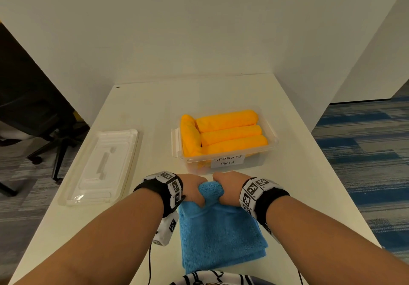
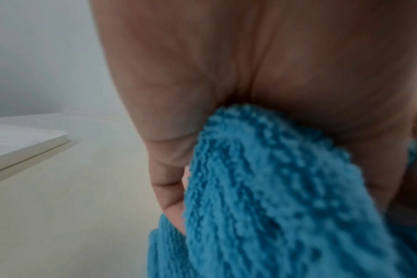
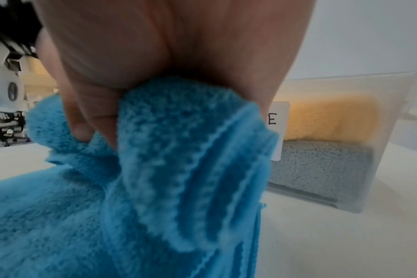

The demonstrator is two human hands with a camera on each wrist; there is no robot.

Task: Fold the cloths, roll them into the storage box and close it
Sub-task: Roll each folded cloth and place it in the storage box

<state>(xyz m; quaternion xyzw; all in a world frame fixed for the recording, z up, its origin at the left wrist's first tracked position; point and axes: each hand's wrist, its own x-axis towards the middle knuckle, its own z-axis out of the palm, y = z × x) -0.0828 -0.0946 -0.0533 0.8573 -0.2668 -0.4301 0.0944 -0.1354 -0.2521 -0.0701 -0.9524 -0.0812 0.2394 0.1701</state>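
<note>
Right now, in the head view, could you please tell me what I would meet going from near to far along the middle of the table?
Folded blue cloth → left hand and right hand gripping its rolled end → storage box holding rolled yellow cloths.

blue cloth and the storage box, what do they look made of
Blue cloth: soft looped pile with a stitched hem, probably microfibre terry; matte. Storage box: translucent frosted plastic, since the orange rolls show blurred through its wall; looks rigid.
</note>
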